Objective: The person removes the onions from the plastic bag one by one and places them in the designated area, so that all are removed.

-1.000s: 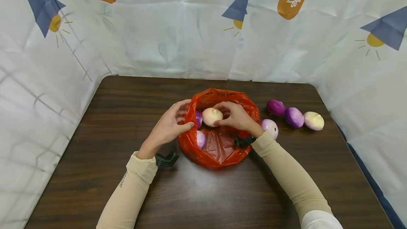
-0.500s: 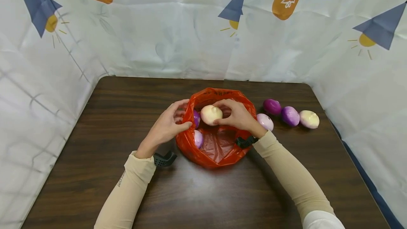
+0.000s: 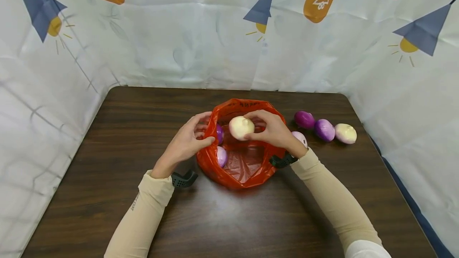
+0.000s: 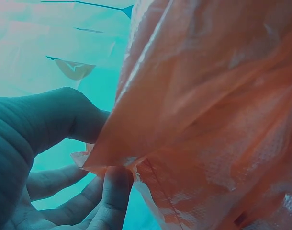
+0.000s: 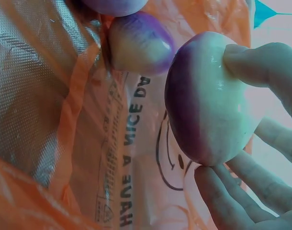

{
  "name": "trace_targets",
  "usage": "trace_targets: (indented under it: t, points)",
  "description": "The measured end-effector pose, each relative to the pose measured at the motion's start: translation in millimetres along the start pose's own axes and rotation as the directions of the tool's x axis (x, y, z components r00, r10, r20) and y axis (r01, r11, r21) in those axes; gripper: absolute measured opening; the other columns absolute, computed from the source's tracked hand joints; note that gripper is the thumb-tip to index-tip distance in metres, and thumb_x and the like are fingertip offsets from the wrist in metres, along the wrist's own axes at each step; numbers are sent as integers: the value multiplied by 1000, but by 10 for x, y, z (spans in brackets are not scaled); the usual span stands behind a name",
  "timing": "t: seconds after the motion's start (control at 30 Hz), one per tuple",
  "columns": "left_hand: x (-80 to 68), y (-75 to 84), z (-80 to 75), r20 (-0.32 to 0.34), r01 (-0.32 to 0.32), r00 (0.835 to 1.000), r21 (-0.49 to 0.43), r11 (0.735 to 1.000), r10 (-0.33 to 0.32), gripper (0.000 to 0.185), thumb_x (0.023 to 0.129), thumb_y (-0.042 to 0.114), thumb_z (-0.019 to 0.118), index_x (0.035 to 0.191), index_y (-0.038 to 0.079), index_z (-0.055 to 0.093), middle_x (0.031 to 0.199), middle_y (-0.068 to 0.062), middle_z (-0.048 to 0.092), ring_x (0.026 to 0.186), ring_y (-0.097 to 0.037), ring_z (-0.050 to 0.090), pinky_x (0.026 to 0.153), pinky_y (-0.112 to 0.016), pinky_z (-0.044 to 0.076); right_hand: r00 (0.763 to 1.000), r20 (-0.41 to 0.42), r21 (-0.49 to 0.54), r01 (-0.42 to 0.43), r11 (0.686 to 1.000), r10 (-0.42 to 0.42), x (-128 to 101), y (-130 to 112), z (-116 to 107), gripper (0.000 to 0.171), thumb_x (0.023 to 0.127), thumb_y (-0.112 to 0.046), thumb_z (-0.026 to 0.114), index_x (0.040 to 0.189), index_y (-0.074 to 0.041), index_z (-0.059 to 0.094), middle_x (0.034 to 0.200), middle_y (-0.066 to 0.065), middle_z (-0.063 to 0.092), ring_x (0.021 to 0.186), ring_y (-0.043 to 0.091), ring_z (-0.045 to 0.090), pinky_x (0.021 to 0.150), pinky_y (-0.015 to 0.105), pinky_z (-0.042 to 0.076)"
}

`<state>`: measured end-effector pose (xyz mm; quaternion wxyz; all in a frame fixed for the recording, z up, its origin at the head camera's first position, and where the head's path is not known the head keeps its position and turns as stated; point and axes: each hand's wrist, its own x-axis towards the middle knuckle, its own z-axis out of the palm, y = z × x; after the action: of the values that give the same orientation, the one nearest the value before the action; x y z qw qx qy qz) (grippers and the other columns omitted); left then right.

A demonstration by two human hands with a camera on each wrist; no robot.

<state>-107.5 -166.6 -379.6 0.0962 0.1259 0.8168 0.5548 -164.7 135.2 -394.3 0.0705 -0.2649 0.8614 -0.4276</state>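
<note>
Nearest, two sleeved forearms come up from six o'clock over the dark desk (image 3: 89,194), and both meet at the red bag (image 3: 247,178) that sits open near the desk's middle.

The left hand (image 3: 186,142) is at the bag's nine o'clock side, thumb and fingers pinching the rim; the left wrist view shows a fold of orange-red film caught between thumb and fingertips (image 4: 112,184), holding the mouth open.

The right hand (image 3: 274,130) reaches in from the bag's three o'clock side and grips the pale onion (image 3: 241,127) with curled fingers, thumb (image 5: 261,62) on one flank and fingertips under the other. The onion hangs over the open mouth, above the bag's floor, at nine o'clock from the palm, its stem end pointing up toward the camera. Two purple onions (image 3: 221,156) already lie inside against the left wall.

Farther off, at three o'clock from the bag, more onions (image 3: 324,129) lie in a row on the desk, one partly hidden behind the right wrist.
</note>
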Motion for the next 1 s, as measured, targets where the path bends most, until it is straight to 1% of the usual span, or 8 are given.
trace_targets:
  t: [0.17,0.47,0.63,0.87,1.0]
  points:
    - [-1,0,-2,3,-1,1000,0,1000,1,73,93,10,73,157,15,39,146,-15,50,128,-36,60,102,-53,58,999,-32,-13,12,1000,-13,-64,-12,-44,57,80,-27,91,131,-17,67,128,5,67,116,22,68,102,42,59]
    - [-1,4,-5,6,8,1000,1,1000,-8,74,93,11,74,157,15,38,148,-15,49,131,-37,59,104,-54,56,999,-47,7,6,1000,-5,-170,-14,-145,58,80,-24,90,132,-15,66,133,6,66,120,25,67,104,43,58]
    - [1,7,-8,5,6,1000,6,1000,-6,74,93,12,75,157,16,38,149,-15,49,131,-37,59,105,-55,55,999,-51,-11,-9,1000,8,-223,-10,-210,59,81,-27,90,134,-16,65,138,6,64,123,25,67,105,43,57]
    - [7,1,-12,8,9,1000,3,1000,-9,74,93,13,75,157,16,38,149,-14,48,130,-36,59,103,-54,57,996,-84,-43,-15,999,12,-295,24,-280,59,81,-32,90,134,-22,66,141,2,64,123,22,67,105,44,57]
    - [9,-6,-12,7,11,1000,7,1000,-11,74,93,13,75,157,16,38,148,-14,49,129,-36,60,103,-53,57,996,-92,-47,-12,999,8,-341,43,-324,60,81,-29,90,135,-18,65,139,4,65,123,24,67,104,45,57]
